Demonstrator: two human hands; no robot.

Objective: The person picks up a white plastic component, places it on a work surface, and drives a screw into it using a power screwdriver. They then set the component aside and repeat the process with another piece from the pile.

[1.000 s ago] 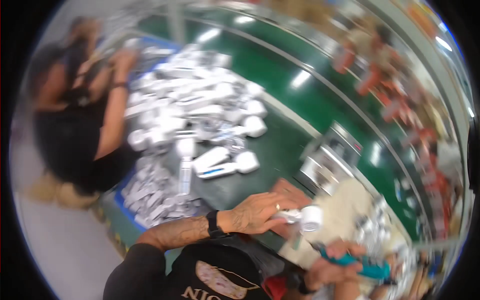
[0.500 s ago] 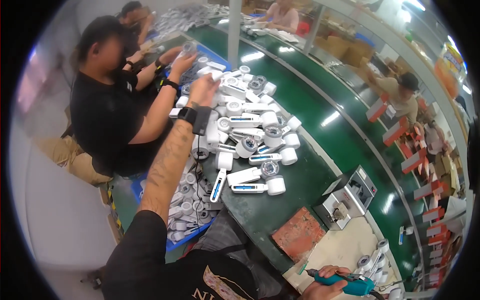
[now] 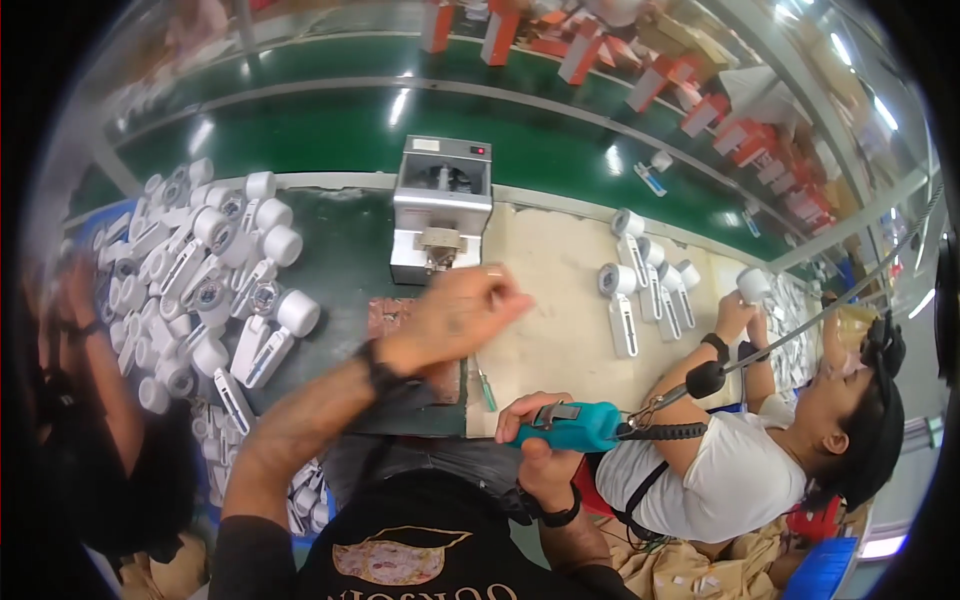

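My left hand [image 3: 450, 318] hangs over the bench, just in front of a silver box-shaped machine [image 3: 443, 215]. Its fingers are curled together; whatever they hold, if anything, cannot be made out. Close to my body, my right hand [image 3: 545, 465] grips a teal electric screwdriver [image 3: 580, 427] with a black coiled cord at its back end. A small green-handled tool [image 3: 487, 392] lies between the two hands. Under my left wrist is a worn red mat [image 3: 385, 315], partly covered by the arm.
White handheld units with round heads [image 3: 205, 270] are heaped at the left. Several more [image 3: 625, 300] lie on the beige sheet [image 3: 545, 250] at the right. A co-worker in white [image 3: 720, 470] sits at the right, another in black at the left. Beyond the bench runs a green conveyor [image 3: 330, 130].
My view has swung to the right. My left hand has left the heap of white units and is now by the silver machine. My right hand still holds the screwdriver.
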